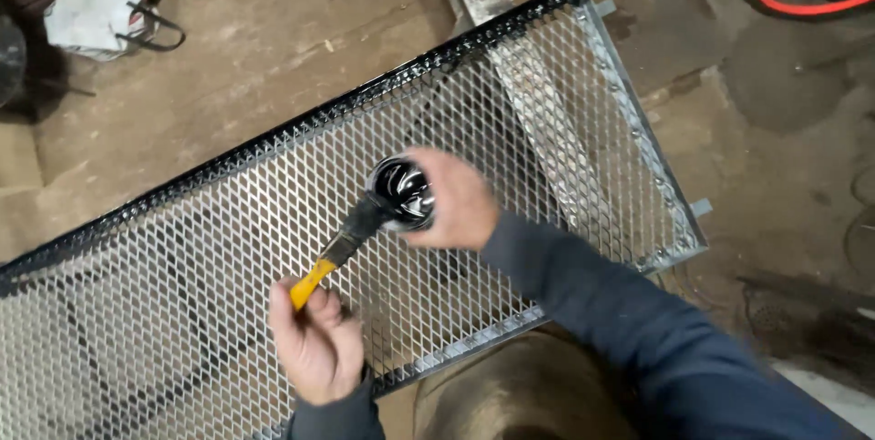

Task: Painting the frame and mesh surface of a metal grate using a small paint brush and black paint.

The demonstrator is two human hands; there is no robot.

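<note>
Left hand (pixel 314 349) grips the yellow-handled paintbrush (pixel 342 248), bristles dipped in the small cup of black paint (pixel 403 192) clasped by the right hand (pixel 460 203) above the mesh panel (pixel 228 248). Cup likely light, spill-prone; hold its sides.

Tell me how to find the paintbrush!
Find the big metal mesh panel lying over the floor. Above its middle, the right hand holds a small cup of black paint. The paintbrush dips into it, with a yellow handle gripped by the left hand.
</note>
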